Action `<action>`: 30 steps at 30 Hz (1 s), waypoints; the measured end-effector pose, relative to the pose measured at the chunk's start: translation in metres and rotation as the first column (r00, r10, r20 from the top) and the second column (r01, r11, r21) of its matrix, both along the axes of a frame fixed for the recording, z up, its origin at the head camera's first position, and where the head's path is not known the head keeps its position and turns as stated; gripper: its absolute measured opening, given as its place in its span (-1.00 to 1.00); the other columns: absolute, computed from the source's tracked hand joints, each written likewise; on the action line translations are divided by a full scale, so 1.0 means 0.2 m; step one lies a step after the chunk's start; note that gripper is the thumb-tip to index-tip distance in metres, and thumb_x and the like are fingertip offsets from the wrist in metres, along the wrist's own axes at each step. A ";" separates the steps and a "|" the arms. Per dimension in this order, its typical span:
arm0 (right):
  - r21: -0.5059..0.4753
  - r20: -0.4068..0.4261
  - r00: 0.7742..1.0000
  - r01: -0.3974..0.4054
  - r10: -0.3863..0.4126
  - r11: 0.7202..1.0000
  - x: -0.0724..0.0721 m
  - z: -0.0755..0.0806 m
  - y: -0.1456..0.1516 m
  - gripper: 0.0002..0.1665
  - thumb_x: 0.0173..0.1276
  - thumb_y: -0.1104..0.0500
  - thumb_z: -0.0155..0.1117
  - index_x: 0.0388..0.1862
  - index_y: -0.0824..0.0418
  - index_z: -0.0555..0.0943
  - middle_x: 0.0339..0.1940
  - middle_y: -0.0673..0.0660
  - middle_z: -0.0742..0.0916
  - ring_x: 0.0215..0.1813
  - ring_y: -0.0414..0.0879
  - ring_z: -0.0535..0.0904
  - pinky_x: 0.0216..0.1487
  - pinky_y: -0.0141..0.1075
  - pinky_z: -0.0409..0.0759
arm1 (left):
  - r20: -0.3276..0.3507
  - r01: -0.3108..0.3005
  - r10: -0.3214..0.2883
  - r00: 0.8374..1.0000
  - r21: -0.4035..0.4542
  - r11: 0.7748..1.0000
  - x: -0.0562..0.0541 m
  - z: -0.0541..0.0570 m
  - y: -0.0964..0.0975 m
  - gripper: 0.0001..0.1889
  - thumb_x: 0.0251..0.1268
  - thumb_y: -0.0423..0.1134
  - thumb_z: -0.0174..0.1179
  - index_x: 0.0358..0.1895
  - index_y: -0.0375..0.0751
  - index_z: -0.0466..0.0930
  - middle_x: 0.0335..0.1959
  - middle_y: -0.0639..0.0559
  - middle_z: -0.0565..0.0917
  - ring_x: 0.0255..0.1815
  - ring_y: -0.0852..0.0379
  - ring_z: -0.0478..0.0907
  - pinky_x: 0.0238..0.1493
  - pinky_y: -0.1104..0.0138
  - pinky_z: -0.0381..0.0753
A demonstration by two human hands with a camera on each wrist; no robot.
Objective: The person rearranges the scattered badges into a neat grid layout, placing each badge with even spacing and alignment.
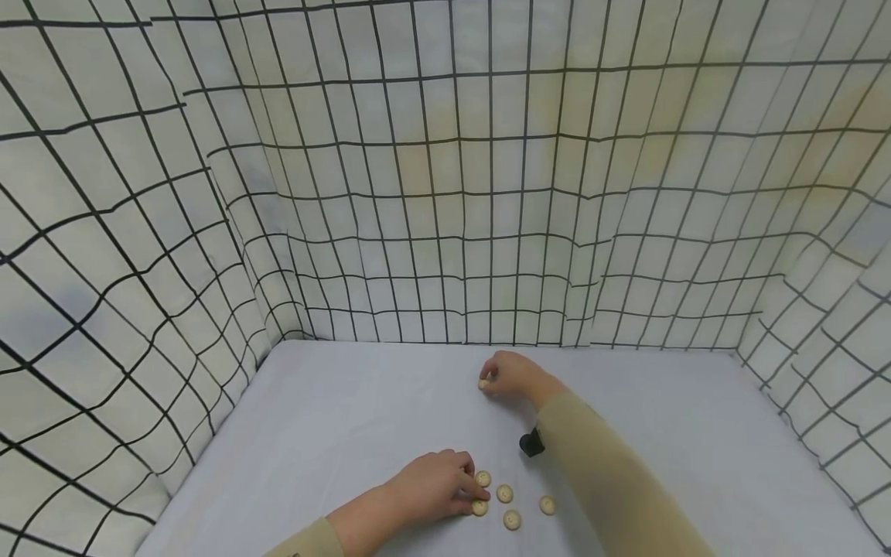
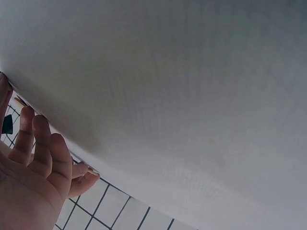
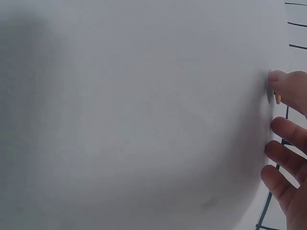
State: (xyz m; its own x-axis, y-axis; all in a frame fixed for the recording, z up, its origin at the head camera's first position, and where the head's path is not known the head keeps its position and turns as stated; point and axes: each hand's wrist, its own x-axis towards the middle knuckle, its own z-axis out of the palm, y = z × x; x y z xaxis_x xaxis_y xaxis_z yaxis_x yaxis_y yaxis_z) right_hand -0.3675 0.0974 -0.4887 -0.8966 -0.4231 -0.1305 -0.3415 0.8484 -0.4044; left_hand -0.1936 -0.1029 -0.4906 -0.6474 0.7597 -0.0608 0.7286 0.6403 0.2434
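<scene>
At the far part of the white table, my right hand pinches a round beige button between thumb and finger. In the right wrist view the button's edge shows beside the thumb, and the other fingers are spread apart. Nearer, my left hand has its thumb and forefinger at another button, which lies on the table. A further button sits just beyond that forefinger. In the left wrist view, the left hand shows its palm, fingertips down at the table surface.
To the right of the left hand lie three loose buttons, one upper, one lower and one farther right. A black wrist camera sticks out from the right sleeve. White walls with a black grid enclose the table.
</scene>
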 end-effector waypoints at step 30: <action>-0.066 0.048 0.997 0.068 -0.065 0.995 0.02 -0.02 0.03 -0.60 0.17 -0.07 0.51 0.02 -0.15 0.74 0.08 0.02 0.61 0.18 0.00 0.49 0.27 -0.03 0.38 | 0.030 -0.011 0.011 0.999 -0.005 1.000 0.01 0.03 0.01 -0.70 0.22 0.02 0.36 0.04 0.37 0.73 -0.17 0.34 0.53 -0.30 0.40 0.35 -0.31 0.48 0.41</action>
State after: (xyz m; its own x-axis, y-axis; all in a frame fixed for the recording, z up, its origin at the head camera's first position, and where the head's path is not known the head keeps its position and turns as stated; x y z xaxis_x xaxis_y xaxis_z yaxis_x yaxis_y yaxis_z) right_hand -0.3640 0.1039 -0.4925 -0.9167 -0.3722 -0.1454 -0.2650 0.8386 -0.4760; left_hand -0.1925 -0.1013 -0.4848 -0.6538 0.7520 -0.0839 0.7136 0.6497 0.2620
